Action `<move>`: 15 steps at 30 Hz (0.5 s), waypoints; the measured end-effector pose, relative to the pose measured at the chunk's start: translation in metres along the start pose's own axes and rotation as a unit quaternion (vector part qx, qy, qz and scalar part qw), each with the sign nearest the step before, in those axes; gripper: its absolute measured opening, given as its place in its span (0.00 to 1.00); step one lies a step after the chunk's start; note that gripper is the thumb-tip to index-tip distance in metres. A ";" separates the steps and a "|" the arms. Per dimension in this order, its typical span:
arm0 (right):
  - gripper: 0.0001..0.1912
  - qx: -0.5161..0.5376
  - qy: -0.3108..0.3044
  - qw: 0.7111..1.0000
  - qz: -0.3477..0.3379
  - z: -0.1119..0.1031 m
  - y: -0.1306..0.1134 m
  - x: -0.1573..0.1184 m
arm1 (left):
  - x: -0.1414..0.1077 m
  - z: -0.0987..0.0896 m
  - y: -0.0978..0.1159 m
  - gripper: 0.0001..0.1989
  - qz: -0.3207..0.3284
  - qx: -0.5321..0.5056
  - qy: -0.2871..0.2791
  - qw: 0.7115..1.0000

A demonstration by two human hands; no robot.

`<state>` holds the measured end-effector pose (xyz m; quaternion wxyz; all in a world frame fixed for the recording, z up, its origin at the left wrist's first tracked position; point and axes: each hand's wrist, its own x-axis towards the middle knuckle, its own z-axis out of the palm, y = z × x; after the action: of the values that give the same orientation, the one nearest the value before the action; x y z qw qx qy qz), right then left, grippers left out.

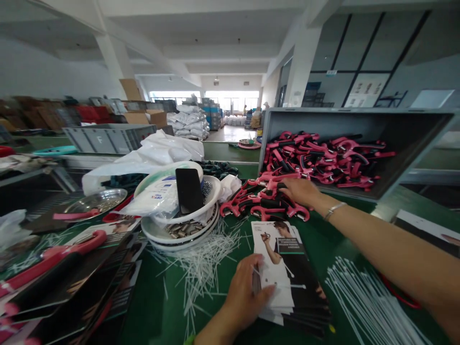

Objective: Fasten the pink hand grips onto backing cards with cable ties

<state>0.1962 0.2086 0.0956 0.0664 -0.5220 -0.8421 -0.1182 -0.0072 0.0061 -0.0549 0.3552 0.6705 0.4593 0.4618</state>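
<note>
My left hand (pixel 246 290) curls around the left edge of a stack of printed cards (pixel 305 268), its thumb over the top card. White cable ties stick out across that card. Beyond the stack, my right hand (pixel 300 191) reaches into a heap of pink-and-black hand grips (pixel 266 211). Its fingers close on one of them, partly hidden in the heap. Behind, a tilted grey crate (pixel 413 148) holds many more of the same grips. At the left, hand grips fastened to cards (pixel 68 282) lie in an overlapping pile.
Loose white cable ties (pixel 203 268) lie scattered mid-table, and a thicker bundle of ties (pixel 370 302) lies right. White bowls (pixel 151 239) hold small metal parts, a plastic bag and a black phone (pixel 189 190). A metal dish (pixel 118 195) and a grey bin (pixel 111 139) stand left.
</note>
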 end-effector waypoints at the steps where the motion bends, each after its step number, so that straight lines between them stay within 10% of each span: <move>1: 0.19 0.014 -0.002 1.000 0.014 -0.008 0.001 -0.014 | 0.000 0.001 0.001 0.21 0.009 0.010 -0.003 1.000; 11: 0.18 0.430 -0.148 0.883 0.115 -0.013 -0.069 -0.139 | 0.002 0.003 0.002 0.24 -0.006 0.007 -0.017 1.000; 15: 0.33 0.541 -0.236 0.780 0.207 -0.025 -0.100 -0.152 | 0.002 0.003 -0.001 0.42 -0.042 -0.059 -0.004 0.997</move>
<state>0.1737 0.0280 0.0714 0.1599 -0.5734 -0.6285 0.5006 -0.0042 0.0078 -0.0560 0.4150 0.6304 0.4574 0.4703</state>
